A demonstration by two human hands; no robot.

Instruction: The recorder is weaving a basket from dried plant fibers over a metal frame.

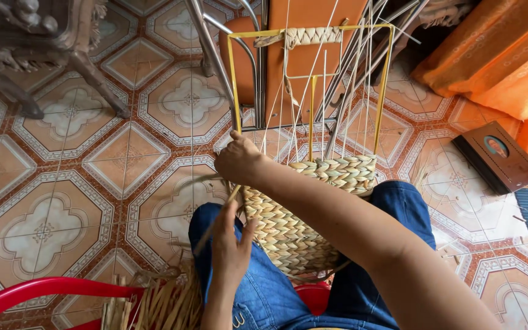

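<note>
Yellow frame point(234, 85), tan braided weave point(288, 232), blue jeans point(264, 287).

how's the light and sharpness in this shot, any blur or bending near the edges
Head view: soft, even daylight, no hard shadows or glare on the tiled floor. The woven basket and right hand are sharp; the left hand is slightly soft. The right forearm close to the lens looks oversized, and the red chair curves at the frame's edge.
</note>
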